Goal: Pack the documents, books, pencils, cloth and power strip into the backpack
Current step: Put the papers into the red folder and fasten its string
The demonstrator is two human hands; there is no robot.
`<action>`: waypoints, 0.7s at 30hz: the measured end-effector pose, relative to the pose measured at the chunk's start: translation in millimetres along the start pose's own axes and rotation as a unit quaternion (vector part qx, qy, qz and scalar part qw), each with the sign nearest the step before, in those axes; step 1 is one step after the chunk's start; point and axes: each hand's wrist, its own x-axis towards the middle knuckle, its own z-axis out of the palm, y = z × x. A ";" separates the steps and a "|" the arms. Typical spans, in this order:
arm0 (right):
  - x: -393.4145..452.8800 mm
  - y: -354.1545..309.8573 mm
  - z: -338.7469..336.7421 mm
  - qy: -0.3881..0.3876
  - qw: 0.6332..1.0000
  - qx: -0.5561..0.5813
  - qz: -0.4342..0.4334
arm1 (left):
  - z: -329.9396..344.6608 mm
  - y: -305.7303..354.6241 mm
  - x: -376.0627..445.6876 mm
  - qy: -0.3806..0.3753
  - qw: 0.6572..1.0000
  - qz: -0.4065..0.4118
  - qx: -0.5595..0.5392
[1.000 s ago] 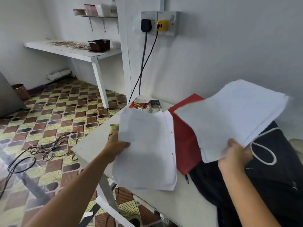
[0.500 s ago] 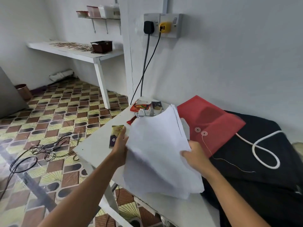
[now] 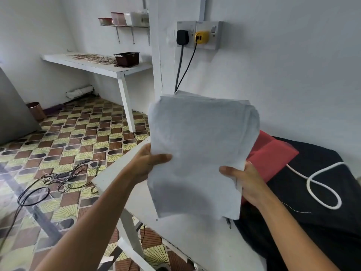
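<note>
Head view, left hand (image 3: 148,163) and right hand (image 3: 242,178) gripping upright documents (image 3: 199,153), facing sheet without readable writing

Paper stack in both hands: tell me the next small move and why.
Probably lower the paper stack and tap its bottom edge on the white table to square it. The left hand and right hand grip its sides in the air, and the sheets are fanned unevenly at the top right corner. The red envelope lies just behind, on the black backpack.
</note>
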 end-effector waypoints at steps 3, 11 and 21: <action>-1.4 -12.0 8.5 0.035 0.993 -0.094 -0.055 | 9.9 19.1 -3.6 0.061 0.993 0.092 0.040; -21.5 10.0 60.7 0.121 0.974 -0.098 -0.165 | 16.0 16.9 -22.3 0.226 0.945 0.204 0.122; -6.8 12.1 62.3 0.122 0.964 -0.136 -0.193 | -4.9 3.6 -31.2 0.223 0.952 0.172 0.116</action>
